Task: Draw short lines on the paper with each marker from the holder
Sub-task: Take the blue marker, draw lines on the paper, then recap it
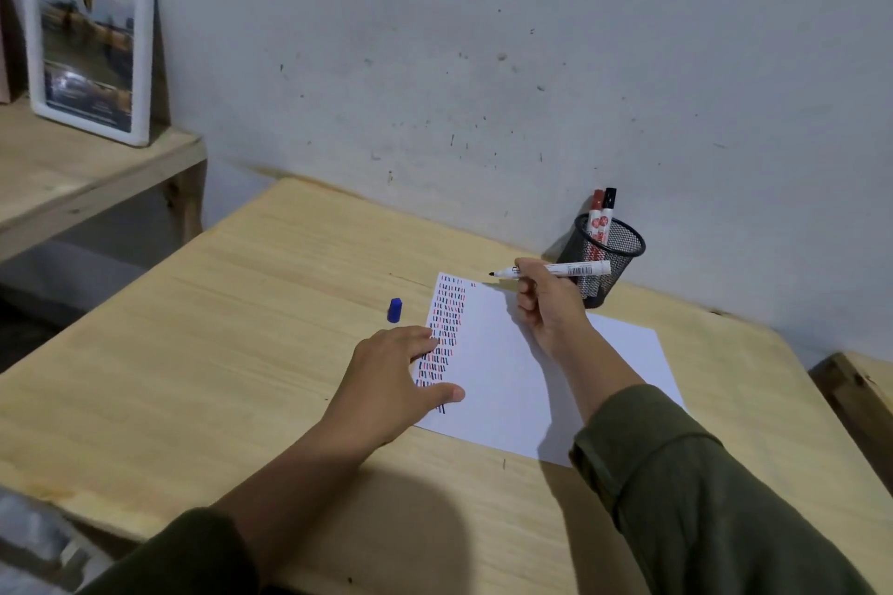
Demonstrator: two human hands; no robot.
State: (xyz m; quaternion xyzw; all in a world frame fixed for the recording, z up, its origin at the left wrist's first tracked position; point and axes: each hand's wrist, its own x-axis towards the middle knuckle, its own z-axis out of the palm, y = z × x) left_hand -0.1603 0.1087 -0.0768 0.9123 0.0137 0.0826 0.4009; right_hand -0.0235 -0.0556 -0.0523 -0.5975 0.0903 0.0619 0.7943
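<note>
A white sheet of paper [522, 372] lies on the wooden table [232, 353], its left strip filled with short blue, red and black lines. My right hand [546, 304] holds an uncapped white marker [580, 269] level above the paper's far edge, tip pointing left. My left hand [391, 377] rests flat on the paper's left edge, fingers spread. The blue cap [395, 310] lies on the table left of the paper. A black mesh holder [604, 256] stands by the wall with a red-capped marker [597, 208] and a black-capped marker [609, 203] in it.
A white framed picture [89, 44] leans against the wall on a lower wooden shelf [72, 174] at the left. Another wooden surface [865, 382] shows at the right edge. The grey wall runs right behind the holder.
</note>
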